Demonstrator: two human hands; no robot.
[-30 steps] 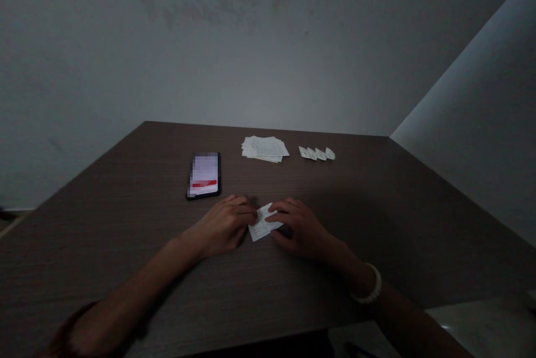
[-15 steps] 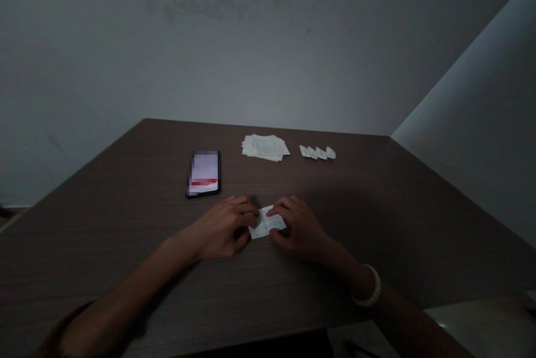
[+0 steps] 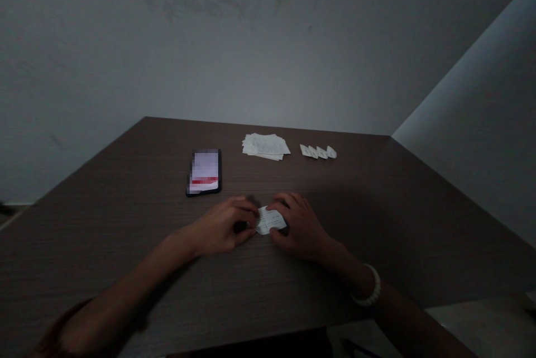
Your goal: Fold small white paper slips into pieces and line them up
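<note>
A small sheet of paper with lines of writing lies on the dark wooden table between my two hands. At its left edge, the thumb and fingers of my left hand pinch the paper, and the left corner there looks bent and partly hidden. My right hand grips the right end, fingers on the far edge and thumb on the near edge. A light beaded bracelet circles my right wrist.
Beyond my hands lies a loose stack of white papers. To its right sit several small folded papers in an overlapping row. A phone with its screen lit rests at the left. The wall rises behind the table.
My left thumb has closed in toward the fingers at the paper's left edge. That corner, flat before, is now bent and less of the paper shows. My right hand has hardly moved.
</note>
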